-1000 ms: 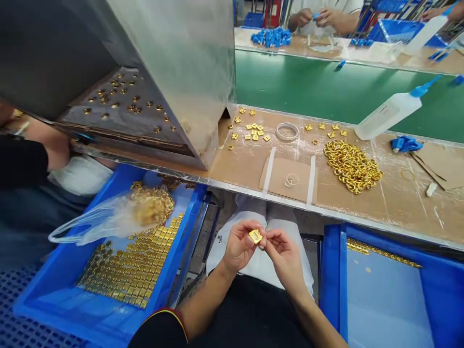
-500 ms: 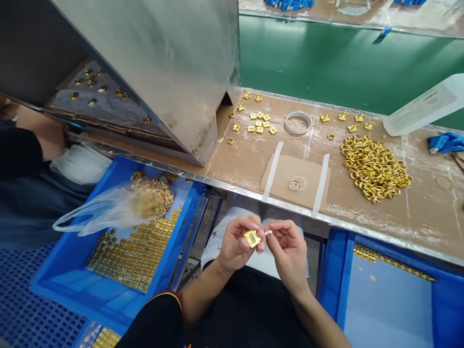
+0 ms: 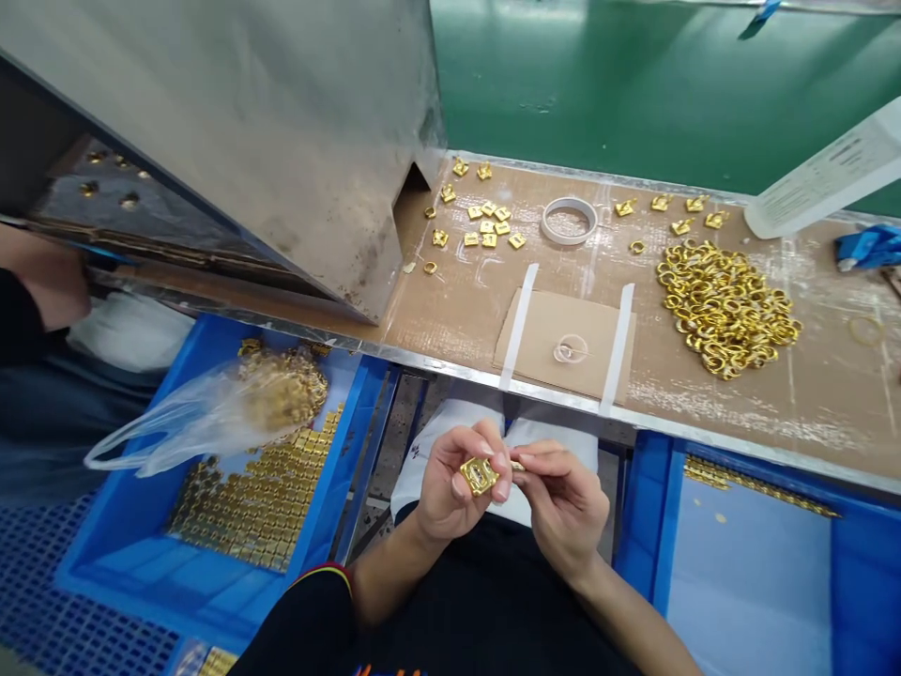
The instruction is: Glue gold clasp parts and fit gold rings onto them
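Since a moment ago the hands have dropped a little toward the lap and the square gold buckle (image 3: 480, 475) has turned in the grip, its open face now tilted up. The left hand (image 3: 450, 488) pinches it between thumb and fingers, held close over the lap, seemingly so the right hand (image 3: 563, 498) can work at its edge; the right fingertips are closed on a small piece I cannot make out. On the bench (image 3: 457, 310) lie one tape roll (image 3: 569, 220), one heap of gold rings (image 3: 725, 306) and about a dozen loose buckles (image 3: 485, 225). Two blue bins flank the knees; the left bin (image 3: 141, 563) holds buckles in rows and a plastic bag (image 3: 211, 413).
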Demonstrator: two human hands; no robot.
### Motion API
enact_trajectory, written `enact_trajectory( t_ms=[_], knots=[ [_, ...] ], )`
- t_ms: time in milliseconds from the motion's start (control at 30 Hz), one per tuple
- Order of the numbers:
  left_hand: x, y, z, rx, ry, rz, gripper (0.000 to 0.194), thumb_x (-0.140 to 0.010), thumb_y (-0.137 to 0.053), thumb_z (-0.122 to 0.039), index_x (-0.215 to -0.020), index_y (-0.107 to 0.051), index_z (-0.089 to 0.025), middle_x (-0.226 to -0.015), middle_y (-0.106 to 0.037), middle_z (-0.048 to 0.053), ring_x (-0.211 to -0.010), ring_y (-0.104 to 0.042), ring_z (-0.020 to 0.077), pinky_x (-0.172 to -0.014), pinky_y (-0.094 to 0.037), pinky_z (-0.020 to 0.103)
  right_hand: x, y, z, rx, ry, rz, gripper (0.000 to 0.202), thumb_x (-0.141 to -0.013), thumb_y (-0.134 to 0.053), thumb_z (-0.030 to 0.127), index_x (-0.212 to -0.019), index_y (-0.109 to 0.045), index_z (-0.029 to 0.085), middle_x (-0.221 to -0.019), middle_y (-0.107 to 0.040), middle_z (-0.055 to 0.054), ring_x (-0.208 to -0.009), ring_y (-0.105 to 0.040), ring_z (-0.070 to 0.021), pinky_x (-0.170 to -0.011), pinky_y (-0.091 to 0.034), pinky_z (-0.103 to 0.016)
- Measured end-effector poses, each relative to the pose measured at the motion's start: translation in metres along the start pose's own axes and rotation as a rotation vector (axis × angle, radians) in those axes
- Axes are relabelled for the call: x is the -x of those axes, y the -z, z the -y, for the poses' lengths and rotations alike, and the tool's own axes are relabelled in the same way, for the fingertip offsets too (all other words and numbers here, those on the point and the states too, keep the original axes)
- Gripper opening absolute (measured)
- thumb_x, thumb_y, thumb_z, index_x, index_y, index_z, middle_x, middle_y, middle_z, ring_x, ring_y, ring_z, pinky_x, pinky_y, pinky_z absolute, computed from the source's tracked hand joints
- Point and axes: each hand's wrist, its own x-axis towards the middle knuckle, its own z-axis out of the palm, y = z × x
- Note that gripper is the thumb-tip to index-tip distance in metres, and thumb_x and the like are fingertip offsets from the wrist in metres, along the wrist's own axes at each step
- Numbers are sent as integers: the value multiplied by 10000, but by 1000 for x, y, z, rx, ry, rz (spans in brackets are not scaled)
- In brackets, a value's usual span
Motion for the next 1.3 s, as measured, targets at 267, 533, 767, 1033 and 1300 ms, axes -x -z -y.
enact_trajectory(
  t_ms=[267,533,767,1033,1300],
  knots=[
    [-7,8,-3,-49,32,43,260,-832,-790,-488,-1012,-810,-303,-746,-597,4,-508,-522,51,-474,-448,165,-7,0,3,-106,-40,-109,275,-886,-771,455,-782,-610,258,-715,-643,3,-580,-641,-150,-464,-529,-274],
    [-13,19,12,15,176,-105,299,-696,-908,-457,-903,-804,-267,-793,-635,5,-606,-578,62,-565,-493,168,-21,9,9,-109,2,-134,387,-820,-822,496,-665,-551,267,-652,-540,20,-532,-568,-139,-440,-472,-262],
    [-10,21,22,27,228,-141,344,-631,-948,-442,-874,-807,-245,-823,-679,13,-637,-632,80,-619,-528,192,-29,23,16,-128,58,-91,18,-911,-767,353,-929,-765,353,-745,-620,7,-649,-625,-137,-550,-525,-269],
    [-15,19,26,-112,68,-137,339,-683,-908,-472,-916,-814,-245,-800,-719,33,-653,-656,126,-607,-554,234,-31,18,27,114,-160,52,65,-898,-770,288,-940,-757,240,-857,-737,-45,-770,-714,-188,-670,-614,-309],
    [-19,18,29,-224,-14,-125,313,-722,-891,-437,-945,-826,-226,-825,-719,52,-711,-657,143,-633,-556,228,-37,24,28,367,-32,158,130,-923,-716,170,-1002,-763,263,-910,-745,-47,-846,-710,-193,-710,-596,-305]
  ],
)
